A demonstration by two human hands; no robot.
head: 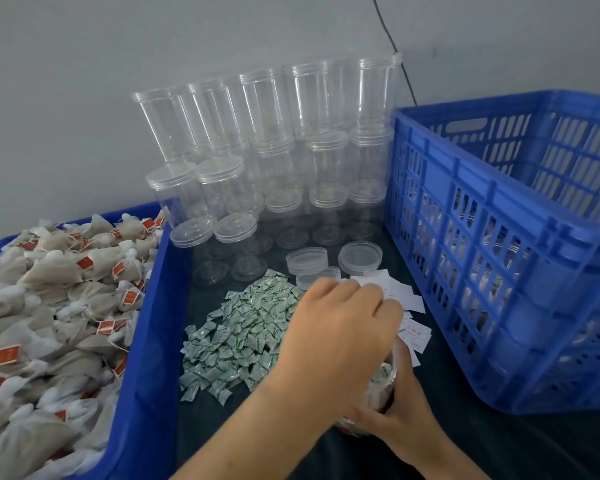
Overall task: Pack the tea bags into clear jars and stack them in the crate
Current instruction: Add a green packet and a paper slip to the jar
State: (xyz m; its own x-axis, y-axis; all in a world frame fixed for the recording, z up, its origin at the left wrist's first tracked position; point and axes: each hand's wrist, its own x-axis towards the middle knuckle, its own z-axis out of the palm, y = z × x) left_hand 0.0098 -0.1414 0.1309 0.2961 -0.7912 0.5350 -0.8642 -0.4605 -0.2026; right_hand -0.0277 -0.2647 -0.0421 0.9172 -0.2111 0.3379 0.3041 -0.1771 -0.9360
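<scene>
In the head view the left hand [340, 337] reaches in from 6 o'clock and hovers, knuckles up and fingers curled downward, over the mouth of a clear jar [390, 379] at about 5 o'clock; whether those fingers pinch anything cannot be told, since the fingertips are hidden behind the hand itself. The right hand [400, 412] grips that jar from below and from the right, fingers wrapped round its wall, and pale tea bags with a green-printed sachet show through the plastic. Just beside the left hand, toward 9 o'clock, a heap of small green-and-white sachets [236, 337] lies on the dark table [499, 445]. White paper slips [407, 306] lie scattered near 3 o'clock of the hand, and loose clear lids [360, 257] sit just beyond them. At 12 o'clock empty jars [267, 150] stand stacked in rows against the wall. A blue tray [146, 358] at 9 o'clock is heaped with tea bags [49, 306] bearing red tags. The blue crate [499, 237] stands at 3 o'clock, with filled jars dimly seen through its slotted side
</scene>
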